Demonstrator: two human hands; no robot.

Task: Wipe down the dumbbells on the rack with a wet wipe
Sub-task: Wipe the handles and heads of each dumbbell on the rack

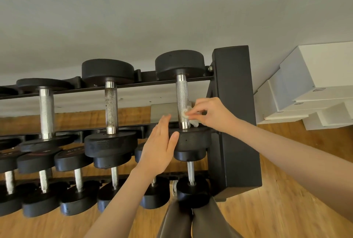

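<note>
Two hands: right hand (211,112) pinching wipe (188,115) on dumbbell (182,102) handle, left hand (160,143) flat

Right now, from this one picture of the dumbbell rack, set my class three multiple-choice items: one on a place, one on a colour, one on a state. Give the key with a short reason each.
1. Where does the wet wipe touch?
A. the handle of the rightmost top-row dumbbell
B. the floor
C. a bottom-row dumbbell

2. What colour are the boxes to the right of the rack?
A. red
B. white
C. black

3. How is the left hand?
A. clenched round a handle
B. holding the wipe
C. fingers straight, against the dumbbell's near head

Key: 1 A, the right hand pinches the wipe against that knurled handle. 2 B, the stacked boxes are white. 3 C, its fingers are extended and hold nothing.
</note>
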